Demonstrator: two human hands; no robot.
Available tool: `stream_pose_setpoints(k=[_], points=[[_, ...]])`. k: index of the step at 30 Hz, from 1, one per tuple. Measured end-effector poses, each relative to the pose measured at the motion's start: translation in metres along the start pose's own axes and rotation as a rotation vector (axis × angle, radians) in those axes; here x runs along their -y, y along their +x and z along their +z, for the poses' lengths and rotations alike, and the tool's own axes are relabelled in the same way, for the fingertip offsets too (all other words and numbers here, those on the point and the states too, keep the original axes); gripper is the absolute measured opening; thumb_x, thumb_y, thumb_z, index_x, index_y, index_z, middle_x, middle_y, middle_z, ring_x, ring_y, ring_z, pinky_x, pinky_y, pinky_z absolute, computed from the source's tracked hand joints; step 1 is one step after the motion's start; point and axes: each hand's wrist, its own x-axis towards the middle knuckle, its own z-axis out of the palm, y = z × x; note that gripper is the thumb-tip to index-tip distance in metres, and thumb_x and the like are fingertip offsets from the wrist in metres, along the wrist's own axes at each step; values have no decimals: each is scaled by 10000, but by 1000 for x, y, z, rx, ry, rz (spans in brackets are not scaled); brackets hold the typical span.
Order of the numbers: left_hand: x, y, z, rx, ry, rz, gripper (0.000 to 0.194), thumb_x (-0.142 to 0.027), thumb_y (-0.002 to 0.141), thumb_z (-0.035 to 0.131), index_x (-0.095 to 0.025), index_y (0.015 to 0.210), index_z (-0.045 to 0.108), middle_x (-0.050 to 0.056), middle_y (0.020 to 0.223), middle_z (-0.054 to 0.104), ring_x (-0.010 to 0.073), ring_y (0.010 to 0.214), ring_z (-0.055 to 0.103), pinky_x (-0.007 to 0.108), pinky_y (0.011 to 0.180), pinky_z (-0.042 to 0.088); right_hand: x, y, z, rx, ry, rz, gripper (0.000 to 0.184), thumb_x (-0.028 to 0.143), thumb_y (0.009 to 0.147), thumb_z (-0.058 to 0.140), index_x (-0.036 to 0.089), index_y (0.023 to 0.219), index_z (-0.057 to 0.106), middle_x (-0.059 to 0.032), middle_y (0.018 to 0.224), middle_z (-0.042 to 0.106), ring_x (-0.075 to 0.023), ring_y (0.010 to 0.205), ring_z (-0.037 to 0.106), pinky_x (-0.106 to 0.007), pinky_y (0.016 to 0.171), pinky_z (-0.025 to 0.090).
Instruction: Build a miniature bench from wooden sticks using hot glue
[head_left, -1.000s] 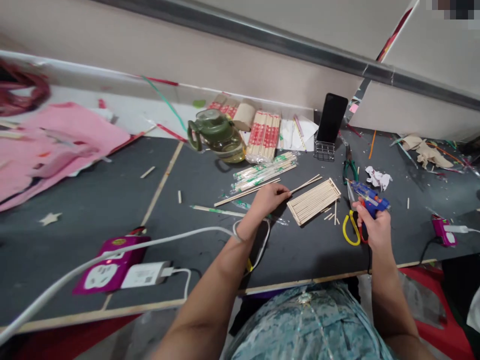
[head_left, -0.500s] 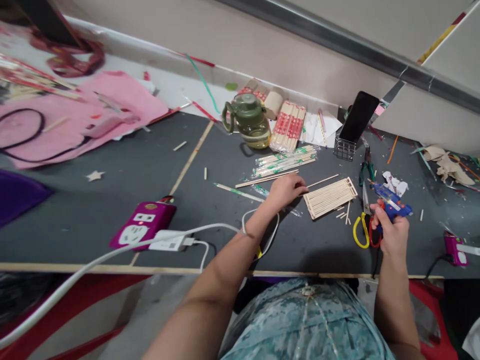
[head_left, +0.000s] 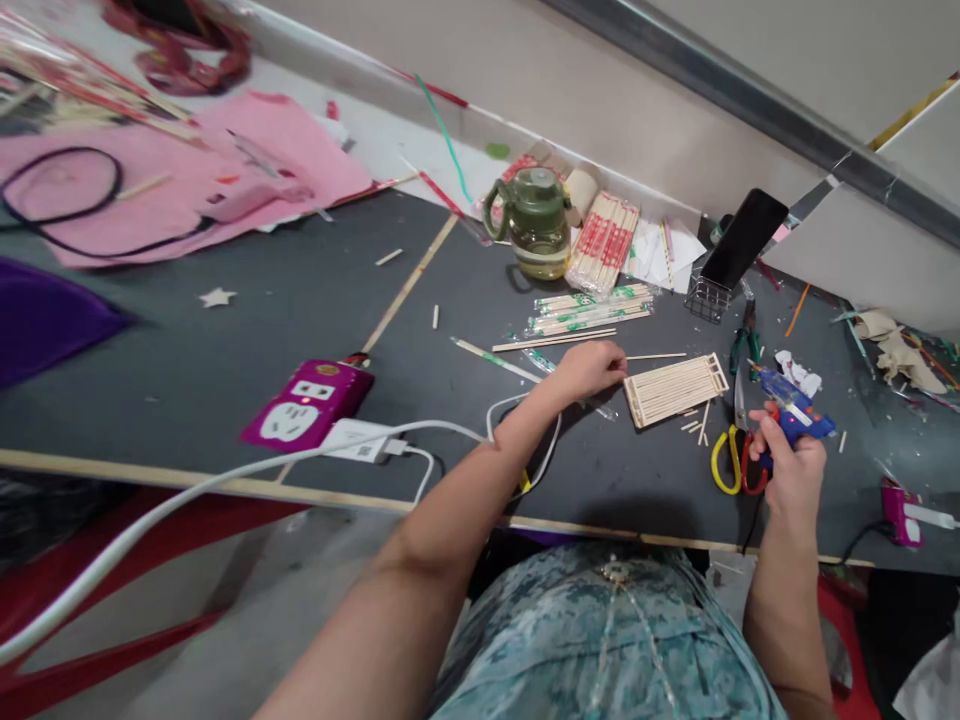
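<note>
The right hand (head_left: 793, 475) is wrapped round the glue gun (head_left: 787, 398), inside the worktop (head_left: 262, 320)'s front edge; the left hand (head_left: 591, 370)'s hold cannot be told; glue is best dabbed sparingly.

The glue gun (head_left: 789, 402) is blue with small orange-red parts; the scissors (head_left: 733, 465) have one yellow handle loop and one red. Pale tan sticks form the striped panel (head_left: 676, 390). The pliers (head_left: 745, 340) have dark green grips. The jug (head_left: 538, 225) is olive green above a clear, yellowish lower part. Red patterning crosses the wrapped bundle (head_left: 604, 240), while the slim packets (head_left: 592, 310) show green marks. The worktop (head_left: 360, 290) is dark grey, the power strip (head_left: 311, 405) magenta with white sockets, the star (head_left: 217, 298) off-white, the shirt (head_left: 600, 640) mottled teal and pale grey.
</note>
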Motion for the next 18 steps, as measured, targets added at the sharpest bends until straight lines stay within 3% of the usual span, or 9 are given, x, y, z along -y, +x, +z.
stream_pose_setpoints(k=[4,9,18], points=[[-8,-7,-2,53,105,-26,172,-241,855,612,-203,940,757,47,945,741,193,854,653,264,670,405,0,-4,3,14,14,-11,396,380,696,881,146,977,729,-46,829,756,-68,463,514,-227,413,421],[-13,-12,2,2,157,-59,229,-209,887,540,-174,964,753,106,1078,732,245,1000,666,301,776,454,2,-9,4,32,28,-31,375,365,703,880,147,968,728,-48,829,759,-70,466,517,-223,406,427],[-4,-21,-2,-67,201,-163,242,-191,859,547,-138,969,757,154,1064,731,296,1042,679,339,840,494,-2,-14,1,66,149,32,348,339,684,887,150,939,742,-43,829,760,-58,480,494,-195,391,409]])
